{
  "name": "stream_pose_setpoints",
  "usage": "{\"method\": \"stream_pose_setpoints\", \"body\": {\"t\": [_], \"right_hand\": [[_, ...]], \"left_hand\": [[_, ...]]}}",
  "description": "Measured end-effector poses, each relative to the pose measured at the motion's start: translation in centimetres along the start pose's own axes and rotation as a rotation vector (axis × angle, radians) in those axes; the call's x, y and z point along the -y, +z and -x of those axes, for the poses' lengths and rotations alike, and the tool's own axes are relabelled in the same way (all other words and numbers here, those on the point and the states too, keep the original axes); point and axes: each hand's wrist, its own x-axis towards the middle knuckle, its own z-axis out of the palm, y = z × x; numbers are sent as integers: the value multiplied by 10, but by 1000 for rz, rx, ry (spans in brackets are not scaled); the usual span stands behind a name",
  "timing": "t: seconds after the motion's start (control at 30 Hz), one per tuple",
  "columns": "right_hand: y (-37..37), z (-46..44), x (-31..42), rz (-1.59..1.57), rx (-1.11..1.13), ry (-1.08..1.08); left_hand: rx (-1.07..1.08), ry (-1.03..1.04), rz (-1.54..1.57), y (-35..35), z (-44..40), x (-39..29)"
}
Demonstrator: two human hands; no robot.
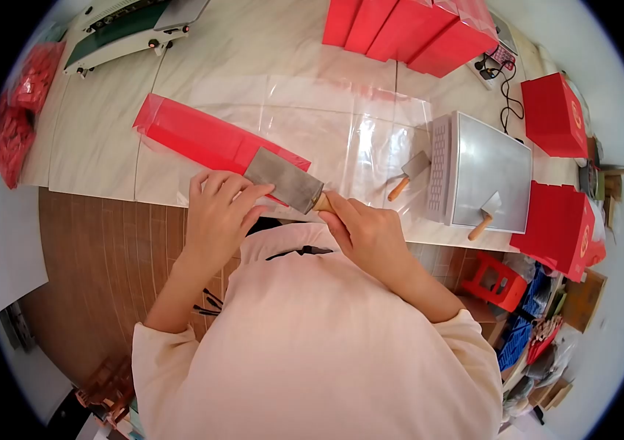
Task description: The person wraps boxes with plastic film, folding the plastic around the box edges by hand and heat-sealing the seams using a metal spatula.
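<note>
My right hand [370, 233] is wrapped round the wooden handle of a wide scraper [282, 179]. The scraper's flat metal blade lies over the right part of a long red box [194, 136], which has clear film around it. My left hand [222, 205] is at the near edge of the red box with its fingers apart, the fingertips close to the blade. Whether they touch it I cannot tell. Under and beyond the box spreads a sheet of clear plastic film [319, 110]. A small trowel [416, 166] with a wooden handle rests by its right end.
To the right stands a metal-topped hot plate [491, 165] with another small trowel [491, 205] on it. Several red boxes [414, 33] stand at the back, more at the right. A green-and-white machine [128, 37] sits back left, near bagged red items [26, 110]. A red stool [495, 282] is below.
</note>
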Motion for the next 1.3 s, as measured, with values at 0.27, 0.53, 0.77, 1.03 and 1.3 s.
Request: {"method": "stream_pose_setpoints", "body": {"t": [0.27,0.53,0.77,1.03,1.3], "right_hand": [[9,-6,-2,12,-58,-71],[3,-8,1,11,-42,-83],[-4,-9,7,23,62,-49],[-2,-8,2,61,82,-82],[-52,31,-17,-34,101,99]], "left_hand": [[27,187,-60,-13,-24,18],[107,259,83,-24,-44,31],[88,321,128,-14,-56,38],[103,324,216,-7,-60,49],[228,189,389,2,-71,58]]}}
